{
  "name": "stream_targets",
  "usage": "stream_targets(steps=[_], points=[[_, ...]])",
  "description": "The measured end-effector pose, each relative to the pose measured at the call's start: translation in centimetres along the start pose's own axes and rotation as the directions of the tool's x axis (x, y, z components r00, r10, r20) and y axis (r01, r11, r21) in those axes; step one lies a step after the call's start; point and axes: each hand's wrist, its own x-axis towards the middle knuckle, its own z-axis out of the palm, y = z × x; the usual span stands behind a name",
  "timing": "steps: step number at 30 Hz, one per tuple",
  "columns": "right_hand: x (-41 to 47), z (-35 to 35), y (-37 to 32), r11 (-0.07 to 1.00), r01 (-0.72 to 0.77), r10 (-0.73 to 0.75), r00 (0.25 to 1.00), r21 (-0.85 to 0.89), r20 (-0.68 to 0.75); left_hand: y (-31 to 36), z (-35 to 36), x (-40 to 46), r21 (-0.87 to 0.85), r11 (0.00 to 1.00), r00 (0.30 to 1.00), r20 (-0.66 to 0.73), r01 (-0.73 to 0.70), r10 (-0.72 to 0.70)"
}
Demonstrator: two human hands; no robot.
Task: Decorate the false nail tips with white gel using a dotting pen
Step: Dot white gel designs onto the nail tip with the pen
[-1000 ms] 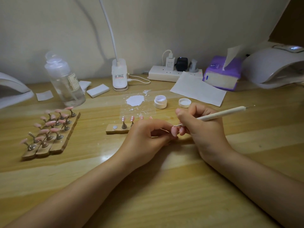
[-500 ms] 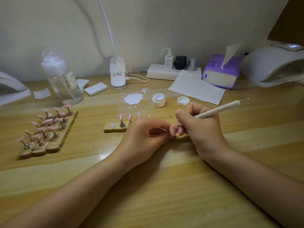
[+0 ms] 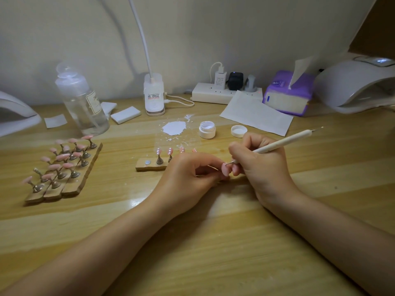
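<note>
- We see the right hand (image 3: 259,165) gripping a slim white dotting pen (image 3: 282,143) in a writing hold; its thin metal tip touches the face of a small pink false nail tip (image 3: 225,169).
- The left hand (image 3: 188,174) has its fingers curled around that nail tip's stand, which we cannot make out, and presents the nail at its fingertips, just beside the right hand's fingers.
- Both hands rest on the light wooden table (image 3: 213,242).
- Just behind the left hand lies a short wooden holder strip (image 3: 149,167) with more pink nails on metal stands; those we can see carry white dots (image 3: 158,151). The hand covers the strip's right end.
- Further back sit a puddle of white gel (image 3: 174,128) on a clear sheet, a small open white gel jar (image 3: 207,130) and its round white lid (image 3: 239,131).
- Well apart to the left we find a group of wooden strips with pink nails (image 3: 62,167), beside a clear plastic bottle (image 3: 82,103).
- Along the wall stand a white lamp base (image 3: 154,97), a white power strip (image 3: 213,94), a purple tissue pack (image 3: 288,92) and a white nail lamp (image 3: 354,84).
</note>
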Motion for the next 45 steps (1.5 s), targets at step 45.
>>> stream_targets(steps=[45], points=[[-0.04,-0.14,-0.02,1.000,-0.014,0.014,1.000,-0.019,-0.005,0.62,-0.05,-0.05,0.068,0.998,1.000,-0.020,0.015,-0.014]])
